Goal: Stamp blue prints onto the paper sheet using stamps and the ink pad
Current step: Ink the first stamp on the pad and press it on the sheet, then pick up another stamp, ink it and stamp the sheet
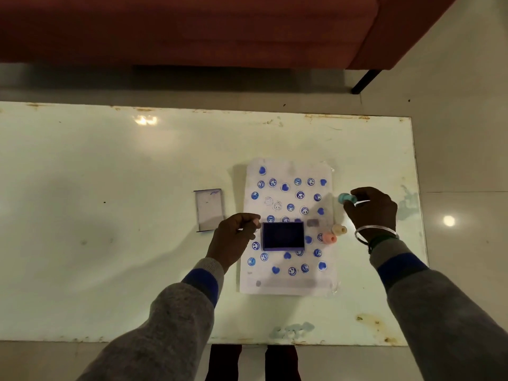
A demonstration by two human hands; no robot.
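Note:
A white paper sheet [288,284] lies on the pale table, covered with several blue heart and smiley prints. An open dark-blue ink pad [283,235] sits on the middle of the sheet. My right hand [371,213] pinches a light-blue stamp [347,198] in the air just past the sheet's right edge. A cream stamp [339,230] and a pink stamp [329,238] lie on their sides at the sheet's right edge, below that hand. My left hand [233,237] hovers with loosely curled fingers just left of the ink pad, holding nothing.
The ink pad's clear lid [209,210] lies on the table [110,215] left of the sheet. A red-brown sofa [192,28] stands beyond the table's far edge, one dark leg [365,81] at right. Tiled floor lies to the right.

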